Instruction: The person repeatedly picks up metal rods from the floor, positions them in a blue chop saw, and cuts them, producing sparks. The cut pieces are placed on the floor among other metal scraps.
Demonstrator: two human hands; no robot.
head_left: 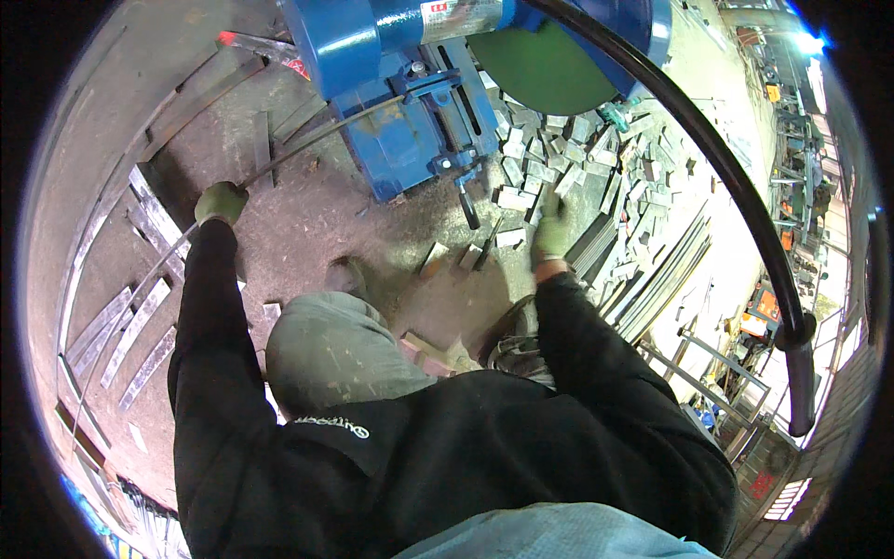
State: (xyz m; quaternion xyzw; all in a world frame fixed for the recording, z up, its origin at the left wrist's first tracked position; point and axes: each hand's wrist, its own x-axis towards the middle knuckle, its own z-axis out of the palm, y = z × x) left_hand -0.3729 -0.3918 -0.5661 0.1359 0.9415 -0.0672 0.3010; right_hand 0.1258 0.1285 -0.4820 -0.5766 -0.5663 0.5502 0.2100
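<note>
My left hand (222, 202), in a green glove, is closed around a long thin metal rod (307, 144). The rod's far end rests at the blue vise (396, 140) of a cut-off saw (345, 42), and its other end trails away to the lower left. To the right, my gloved right hand (552, 228) is held edge-on with its fingers stretched forward, slightly blurred. No object shows in it. It hovers beside the heap of cut metal pieces (540, 172), right of the vise's crank handle (468, 207). The saw's green disc (545, 70) stands beyond the vise.
A long black lever (726, 158) arcs over the right side. Bundled metal bars (661, 270) lie right of my right hand. Flat metal strips (135, 331) are spread on the floor at left. Small blocks (433, 256) lie before my feet. Racks (801, 186) stand far right.
</note>
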